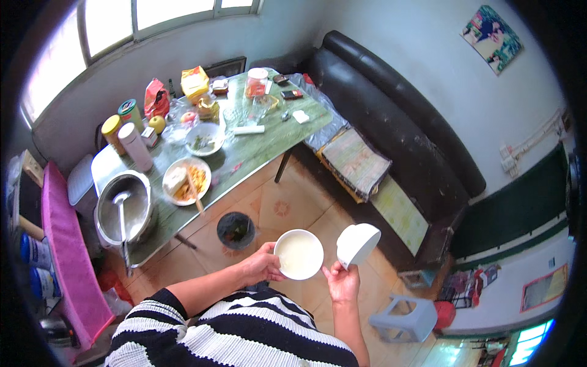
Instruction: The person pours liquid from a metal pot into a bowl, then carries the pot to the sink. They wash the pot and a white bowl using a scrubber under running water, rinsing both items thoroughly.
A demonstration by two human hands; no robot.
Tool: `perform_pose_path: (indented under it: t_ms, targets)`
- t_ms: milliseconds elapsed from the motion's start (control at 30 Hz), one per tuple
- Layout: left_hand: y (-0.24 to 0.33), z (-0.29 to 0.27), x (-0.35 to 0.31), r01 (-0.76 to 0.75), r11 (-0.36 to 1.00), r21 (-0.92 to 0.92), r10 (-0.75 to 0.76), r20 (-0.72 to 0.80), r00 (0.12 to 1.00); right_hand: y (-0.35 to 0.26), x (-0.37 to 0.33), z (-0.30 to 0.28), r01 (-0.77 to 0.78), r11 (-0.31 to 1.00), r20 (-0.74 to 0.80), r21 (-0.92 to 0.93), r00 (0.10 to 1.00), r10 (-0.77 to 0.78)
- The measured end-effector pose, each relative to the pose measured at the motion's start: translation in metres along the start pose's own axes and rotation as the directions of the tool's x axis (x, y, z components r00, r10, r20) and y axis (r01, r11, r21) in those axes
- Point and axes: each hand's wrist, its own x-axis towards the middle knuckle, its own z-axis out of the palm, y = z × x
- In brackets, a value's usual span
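My left hand (265,265) is closed on the rim of a white bowl (299,276), held level in front of me. Pale, milky-looking contents (298,253) fill much of it. Just to the right, my right hand (342,282) grips a second white bowl (361,244) by its lower edge. That one is tipped on its side, and its inside is mostly turned away from me. The two bowls are close together but apart, both over the tiled floor.
At the left stands a green table (244,156) with a steel pot (125,208) and ladle, a plate of food (202,183), a bowl of greens (205,139), jars and bags. A dark bin (236,230) is on the floor. Right are a black sofa (391,116) and a grey stool (405,318).
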Motion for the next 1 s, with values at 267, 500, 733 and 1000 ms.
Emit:
perform_pose_path:
  t_ms: [267,500,733,1000]
  targets:
    - [0.185,0.015,0.206,-0.072,0.997,-0.032,0.073,0.008,0.997,-0.099,0.202,0.060,0.082,0.995,-0.023,-0.060,0.996,-0.083]
    - [0.295,0.031,0.355,-0.223,0.970,-0.096,0.196,-0.232,0.953,-0.172,0.342,0.082,0.067,0.963,-0.099,-0.261,0.990,-0.095]
    - [0.393,0.026,0.491,-0.394,0.896,-0.207,0.246,-0.507,0.826,-0.231,0.496,0.117,-0.042,0.934,-0.027,-0.355,0.999,0.034]
    - [0.439,0.010,0.608,-0.599,0.716,-0.358,0.197,-0.720,0.666,-0.269,0.587,0.187,0.012,0.820,0.038,-0.573,0.999,0.012]
